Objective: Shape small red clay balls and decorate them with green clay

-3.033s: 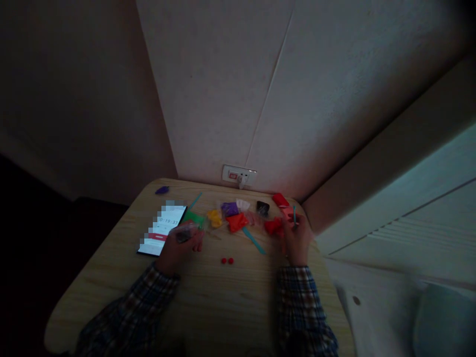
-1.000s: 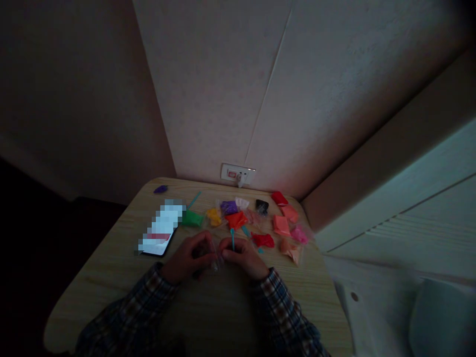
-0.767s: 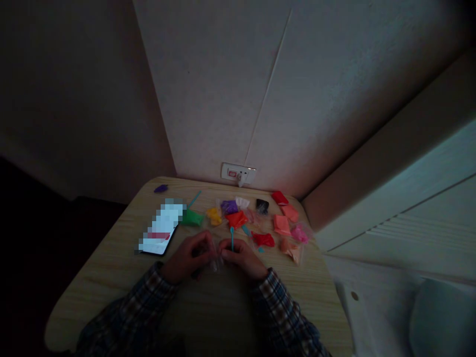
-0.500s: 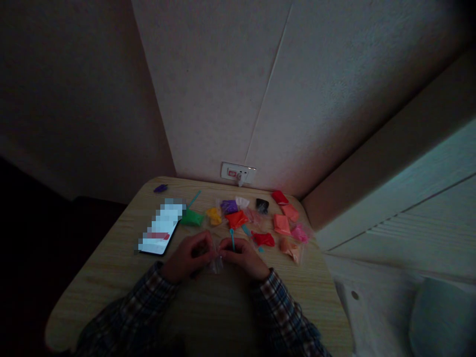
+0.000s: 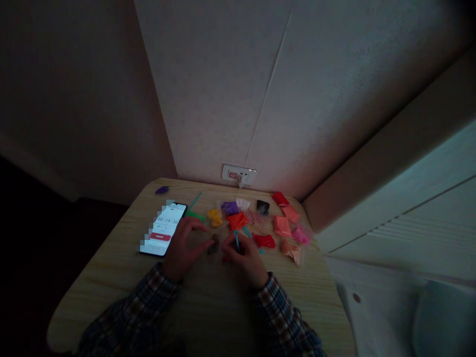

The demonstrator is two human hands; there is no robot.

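My left hand [image 5: 186, 248] is open, thumb and fingers spread, with nothing between them. It hovers over the table beside the phone [image 5: 163, 233]. My right hand [image 5: 247, 260] is closed around a thin blue modelling tool [image 5: 237, 240], whose tip sticks up above the fingers. Between the two hands lies a small brownish lump in a clear bag [image 5: 213, 245]; whether my right fingertips touch the bag I cannot tell. A small red bit [image 5: 224, 259] shows under my right fingers. Just beyond my hands are bags of orange-red clay [image 5: 237, 220] and yellow clay [image 5: 214, 217].
Several more clay bags lie across the table's back and right, among them purple [image 5: 229, 208], black [image 5: 263, 207], salmon [image 5: 282, 225] and pink [image 5: 300, 235]. A blue-green strip [image 5: 195, 200] lies behind the phone. A wall socket [image 5: 239, 175] sits above the back edge.
My left hand has let go of the clear bag, opened and moved left, now covering part of the green bag. The brownish lump has come into view. My right hand still holds the blue tool.
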